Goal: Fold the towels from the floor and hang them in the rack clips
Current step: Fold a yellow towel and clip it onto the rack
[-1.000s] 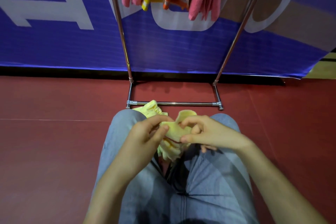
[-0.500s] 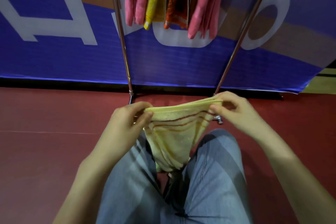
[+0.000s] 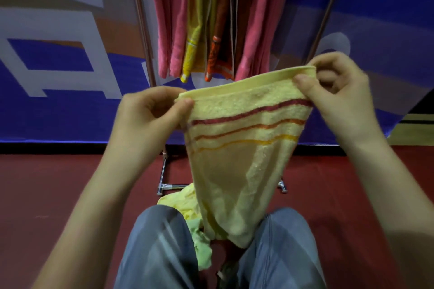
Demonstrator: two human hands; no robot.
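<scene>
A pale yellow towel (image 3: 244, 162) with red, orange and yellow stripes hangs spread between my hands in front of the rack. My left hand (image 3: 150, 115) pinches its top left corner and my right hand (image 3: 338, 96) pinches its top right corner, held higher. The towel's lower end tapers down between my knees. Another yellow towel (image 3: 180, 201) and a green towel (image 3: 202, 248) lie crumpled on the red floor between my legs. Pink, yellow and orange towels (image 3: 211, 30) hang folded from the metal rack (image 3: 141, 30); the clips are out of view.
The rack's chrome base bar (image 3: 169, 186) rests on the red floor (image 3: 58, 194) just beyond my knees. A blue banner with white letters (image 3: 58, 72) stands right behind the rack. My legs in grey trousers (image 3: 159, 253) fill the bottom middle.
The towel went from bunched in my lap to lifted and stretched wide by its top corners. Both hands rose and moved apart. My view tilted up toward the rack.
</scene>
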